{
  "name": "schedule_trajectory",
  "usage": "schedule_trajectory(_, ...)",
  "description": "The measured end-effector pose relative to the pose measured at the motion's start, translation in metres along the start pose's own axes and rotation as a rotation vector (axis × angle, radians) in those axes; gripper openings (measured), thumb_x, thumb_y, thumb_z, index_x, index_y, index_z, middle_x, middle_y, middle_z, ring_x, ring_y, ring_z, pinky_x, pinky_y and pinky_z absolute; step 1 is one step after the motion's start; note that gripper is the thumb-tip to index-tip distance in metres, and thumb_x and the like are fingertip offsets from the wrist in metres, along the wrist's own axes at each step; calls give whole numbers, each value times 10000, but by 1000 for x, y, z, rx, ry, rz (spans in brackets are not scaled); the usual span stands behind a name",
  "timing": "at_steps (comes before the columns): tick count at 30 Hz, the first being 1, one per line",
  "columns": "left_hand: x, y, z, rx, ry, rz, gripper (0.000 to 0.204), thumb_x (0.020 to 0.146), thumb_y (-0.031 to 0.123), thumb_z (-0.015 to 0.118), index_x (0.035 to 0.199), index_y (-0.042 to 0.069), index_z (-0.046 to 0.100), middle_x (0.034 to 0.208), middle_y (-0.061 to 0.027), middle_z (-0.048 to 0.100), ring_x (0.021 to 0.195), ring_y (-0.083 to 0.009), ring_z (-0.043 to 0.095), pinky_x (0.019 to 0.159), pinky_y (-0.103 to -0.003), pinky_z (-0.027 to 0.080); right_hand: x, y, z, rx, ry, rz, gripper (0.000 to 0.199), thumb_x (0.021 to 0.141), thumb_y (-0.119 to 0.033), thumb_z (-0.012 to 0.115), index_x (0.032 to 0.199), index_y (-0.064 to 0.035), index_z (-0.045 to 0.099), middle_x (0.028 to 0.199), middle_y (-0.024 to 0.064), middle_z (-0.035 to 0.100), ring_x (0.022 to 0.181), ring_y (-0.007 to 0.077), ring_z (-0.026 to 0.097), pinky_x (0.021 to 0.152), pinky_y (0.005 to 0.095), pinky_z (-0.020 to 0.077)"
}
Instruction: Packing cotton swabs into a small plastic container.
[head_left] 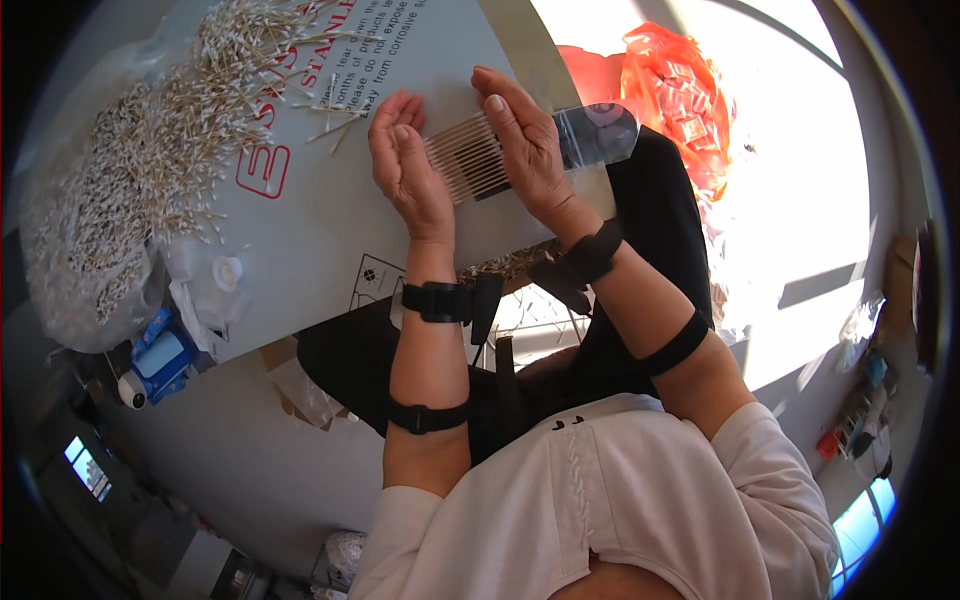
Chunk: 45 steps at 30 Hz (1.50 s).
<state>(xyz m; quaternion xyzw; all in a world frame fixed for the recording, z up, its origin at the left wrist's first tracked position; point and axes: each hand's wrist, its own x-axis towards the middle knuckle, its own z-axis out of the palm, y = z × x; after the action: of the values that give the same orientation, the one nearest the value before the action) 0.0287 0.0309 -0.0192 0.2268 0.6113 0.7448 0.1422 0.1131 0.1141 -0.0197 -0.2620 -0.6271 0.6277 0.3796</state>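
Note:
A row of cotton swabs (467, 158) with wooden sticks lies side by side between my two hands. My left hand (408, 165) is cupped at the swabs' left ends, its fingers slightly curled. At their right ends is my right hand (528, 150), palm turned inward and fingers held together. Both hands press the row from its two ends, and the tips are hidden behind them. Just right of my right hand lies a clear plastic packet (600, 132). A large heap of loose cotton swabs (155, 160) spreads over the left of the table.
The swabs rest on a grey-white table (290, 255) with red and black print. Clear plastic film (50, 230) lies under the heap. A blue-and-white item (162, 352) sits at the near left corner. Beyond the right edge is an orange-red plastic bag (678, 105) holding clear packets.

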Motion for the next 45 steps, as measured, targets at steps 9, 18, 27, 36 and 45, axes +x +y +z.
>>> schedule_trajectory(9, 1, -2, -2, -114, -38, -30, 450, 1037, 289, 403, 1318, -61, 434, 1335, -196, 507, 1226, -308, 513, 1082, -435, 374, -16, 5, 13, 16, 107, -30, 314, 1012, -185, 499, 1228, 35, 558, 1297, 180, 566, 1195, 270, 549, 997, 314, 421)
schedule_trajectory(18, -1, 7, -19, -47, 2, -52, 441, 997, 243, 504, 1321, -51, 449, 1336, -181, 517, 1247, -287, 500, 1084, -436, 363, -9, 6, -2, 66, 81, 58, 346, 1018, -178, 492, 1276, 45, 552, 1231, 119, 617, 1145, 173, 576, 1013, 285, 439)
schedule_trajectory(27, -25, 28, -43, 1064, -543, 312, 869, 666, 215, 825, 1408, 36, 410, 1507, -158, 343, 1403, -335, 306, 1140, -455, 257, -25, -7, -39, 62, 117, 175, 199, 911, -44, 609, 1086, 50, 625, 985, 74, 681, 883, 111, 632, 803, 248, 507)
schedule_trajectory(36, -44, 25, -34, 1244, -586, 325, 901, 824, 535, 648, 1501, 75, 270, 1563, -145, 262, 1451, -317, 232, 1159, -560, 133, -46, -29, -51, -565, -200, -26, 62, 804, -34, 652, 861, -45, 674, 803, 96, 593, 726, 274, 635, 637, 354, 501)
schedule_trajectory(45, -51, 22, -34, 1298, -589, 315, 908, 824, 563, 630, 1497, 65, 277, 1567, -146, 249, 1461, -304, 218, 1159, -579, 142, -48, -21, -47, -722, -218, -220, 50, 795, -84, 667, 842, -97, 680, 793, 72, 581, 762, 294, 627, 638, 406, 503)
